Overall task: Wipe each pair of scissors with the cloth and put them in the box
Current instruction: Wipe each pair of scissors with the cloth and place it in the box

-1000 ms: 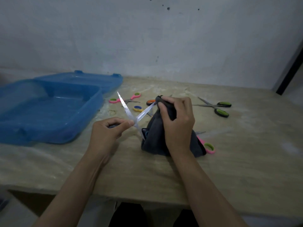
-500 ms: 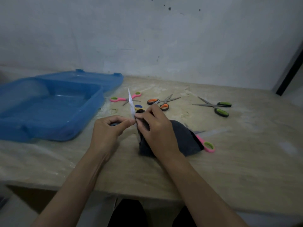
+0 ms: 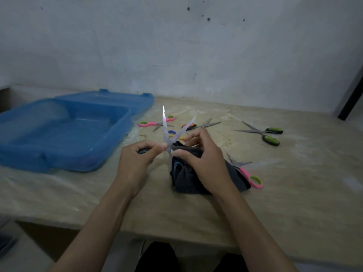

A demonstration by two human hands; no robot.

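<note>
We pinch open scissors (image 3: 169,132) at pivot, left hand (image 3: 137,160); right hand (image 3: 204,160) fingers bunch cloth (image 3: 184,179) at blade base, mid-worktop. Wipe toward tips, spine side. Box (image 3: 64,132) far left.

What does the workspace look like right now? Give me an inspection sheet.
Surface: tan table, stained, worn.
Job's things: blue box open, no scissors seen inside; held scissors with blades spread; dark cloth; green-handled scissors, pink scissors, far pink scissors, orange-handled scissors on the table.
Clutter: nothing seen.
Grippers: left hand grips the held scissors' handle; right hand pinches the cloth at the blades.
Cables: nothing seen.
Surroundings: marked white wall.
</note>
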